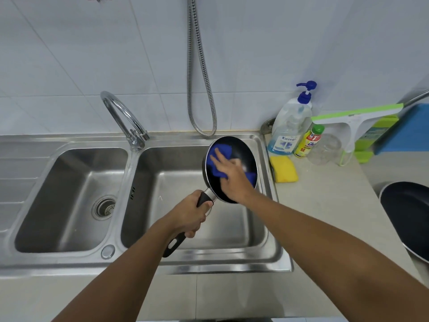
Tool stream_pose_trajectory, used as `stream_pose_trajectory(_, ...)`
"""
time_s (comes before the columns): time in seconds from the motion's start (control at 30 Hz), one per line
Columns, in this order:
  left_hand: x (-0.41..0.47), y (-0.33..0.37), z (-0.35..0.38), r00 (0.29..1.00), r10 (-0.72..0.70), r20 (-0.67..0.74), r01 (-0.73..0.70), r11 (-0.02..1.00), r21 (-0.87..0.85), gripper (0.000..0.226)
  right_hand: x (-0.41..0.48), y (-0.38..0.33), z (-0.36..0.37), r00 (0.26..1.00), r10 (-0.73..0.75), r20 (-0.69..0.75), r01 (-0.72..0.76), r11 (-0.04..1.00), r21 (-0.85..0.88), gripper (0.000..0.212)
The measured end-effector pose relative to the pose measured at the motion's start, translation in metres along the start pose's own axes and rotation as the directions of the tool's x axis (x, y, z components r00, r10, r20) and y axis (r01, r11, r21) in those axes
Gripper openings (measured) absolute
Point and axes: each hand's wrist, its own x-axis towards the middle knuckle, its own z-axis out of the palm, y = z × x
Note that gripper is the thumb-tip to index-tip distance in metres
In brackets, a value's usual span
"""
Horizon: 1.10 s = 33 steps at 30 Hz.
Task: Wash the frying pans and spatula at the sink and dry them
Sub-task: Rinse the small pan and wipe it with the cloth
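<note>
While the small frying pan (232, 168) hangs tilted over the right basin of the sink (162, 263), both hands are on it; the left hand (189, 213) is clamped round its black handle, whose end juts out below the fist; the right hand (232, 175) lies flat inside the pan with fingers spread, pressing a blue cloth (219, 159) against the dark inner surface; both forearms reach in from the bottom edge, the right one crossing above the sink's rim. A second, larger frying pan (406, 217) rests on the desk (325, 201) at the right edge, well apart from the hands; a yellow sponge (284, 169) lies just beside the sink, with a pump bottle (290, 126), a small yellow bottle (308, 141) and a green squeegee (352, 117) behind it; the tap (123, 117) stands between the basins.
</note>
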Motion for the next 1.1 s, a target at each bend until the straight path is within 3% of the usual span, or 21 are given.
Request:
stream_pose_trajectory(0.1,0.005,-0.007,-0.007,0.997,0.004,-0.077,-0.007,0.999,-0.032,0.014,-0.019,-0.01,0.009,0.987,-0.094,0.128,0.086,0.994,0.061,0.046)
stream_pose_trajectory(0.2,-0.002,-0.023,-0.007,0.996,-0.046,-0.078,0.035,0.991,-0.128,0.015,-0.032,0.016,0.003,0.943,-0.11,0.315,0.124,0.992,-0.025,0.064)
stream_pose_trajectory(0.27,-0.009,-0.03,-0.005,0.997,-0.048,-0.061,0.036,0.982,-0.184,0.013,-0.033,0.039,-0.007,0.909,-0.094,0.407,0.176,0.97,-0.169,0.066)
stream_pose_trajectory(0.37,-0.013,-0.029,-0.003,0.999,-0.027,-0.031,0.021,0.982,-0.189,0.011,-0.02,0.063,-0.032,0.932,-0.021,0.362,0.189,0.88,-0.435,0.058)
stream_pose_trajectory(0.5,-0.011,-0.023,0.004,0.999,0.007,-0.051,-0.018,0.977,-0.214,0.01,-0.007,0.048,-0.034,0.959,0.103,0.266,0.073,0.813,-0.578,0.057)
stream_pose_trajectory(0.57,-0.005,-0.02,0.006,0.996,0.026,-0.085,-0.044,0.974,-0.221,0.011,-0.01,0.04,-0.019,0.948,0.225,0.224,-0.112,0.898,-0.426,0.062)
stream_pose_trajectory(0.63,0.002,-0.018,0.005,0.992,0.033,-0.126,-0.058,0.977,-0.207,0.011,-0.019,0.034,0.001,0.929,0.24,0.281,-0.197,0.965,-0.173,0.067)
stream_pose_trajectory(0.73,0.011,-0.019,0.001,0.982,0.037,-0.186,-0.068,0.984,-0.164,0.01,-0.025,0.015,0.02,0.954,0.092,0.286,-0.152,0.969,0.197,0.068)
stream_pose_trajectory(0.8,0.013,-0.019,-0.001,0.977,0.033,-0.213,-0.068,0.985,-0.159,0.01,-0.026,0.005,0.02,0.973,0.026,0.229,-0.092,0.955,0.283,0.063)
stream_pose_trajectory(0.87,0.013,-0.02,-0.004,0.977,0.024,-0.212,-0.066,0.979,-0.195,0.011,-0.024,0.01,0.016,0.981,-0.026,0.191,-0.008,0.985,0.175,0.059)
stream_pose_trajectory(0.93,0.009,-0.02,-0.005,0.983,0.019,-0.181,-0.063,0.968,-0.241,0.012,-0.021,0.025,0.003,0.976,-0.002,0.22,0.027,0.994,-0.11,0.062)
stream_pose_trajectory(1.0,0.002,-0.02,-0.004,0.991,0.03,-0.134,-0.059,0.974,-0.217,0.013,-0.013,0.035,-0.018,0.96,0.065,0.274,0.058,0.905,-0.421,0.061)
stream_pose_trajectory(1.1,-0.009,-0.021,0.002,0.997,0.031,-0.069,-0.042,0.986,-0.16,0.013,0.009,0.035,-0.04,0.971,0.148,0.186,-0.021,0.833,-0.552,0.054)
